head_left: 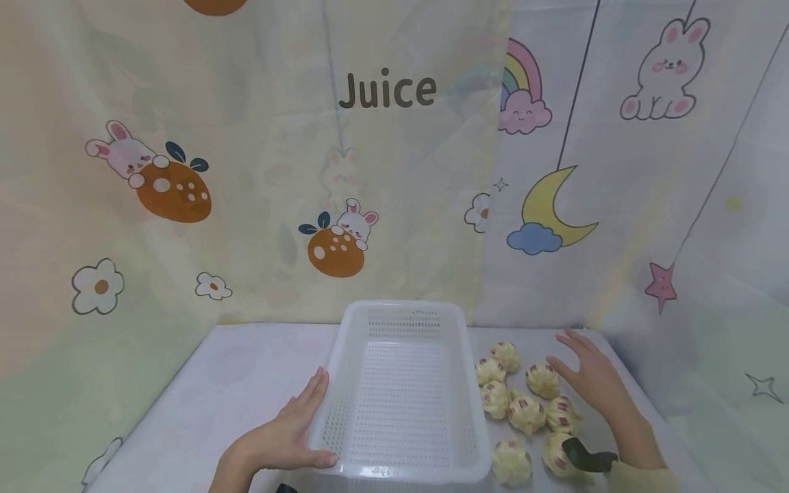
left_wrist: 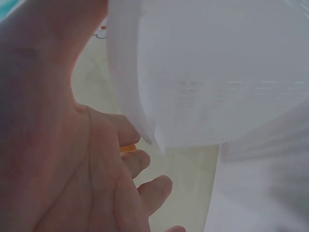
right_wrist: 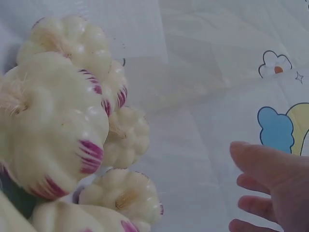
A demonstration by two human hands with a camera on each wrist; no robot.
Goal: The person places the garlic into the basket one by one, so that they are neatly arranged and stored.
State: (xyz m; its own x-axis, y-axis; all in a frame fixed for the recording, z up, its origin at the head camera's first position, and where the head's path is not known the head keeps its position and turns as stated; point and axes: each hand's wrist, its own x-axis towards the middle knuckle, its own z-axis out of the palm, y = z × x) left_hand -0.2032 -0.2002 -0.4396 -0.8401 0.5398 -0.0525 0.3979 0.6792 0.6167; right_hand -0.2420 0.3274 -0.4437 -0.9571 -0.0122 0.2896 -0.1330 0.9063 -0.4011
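A white perforated plastic basket [head_left: 401, 397] stands in the middle of the table. My left hand [head_left: 283, 424] lies against its left side, the fingers stretched along the outside of the rim and the thumb on the near left corner. In the left wrist view the fingers [left_wrist: 154, 193] reach past the basket's rim [left_wrist: 128, 82]. To the basket's right lie several garlic bulbs [head_left: 527, 413], cream with purple streaks. My right hand [head_left: 588, 376] hovers beside the far right bulb [head_left: 543, 381], fingers spread, holding nothing. Bulbs [right_wrist: 53, 121] crowd the left of the right wrist view.
A white cloth covers the table [head_left: 228, 383]. Behind it hangs a printed curtain [head_left: 407, 205] with rabbits, a moon and the word Juice. A dark green strap [head_left: 588, 457] sits at the right wrist, over the near bulbs.
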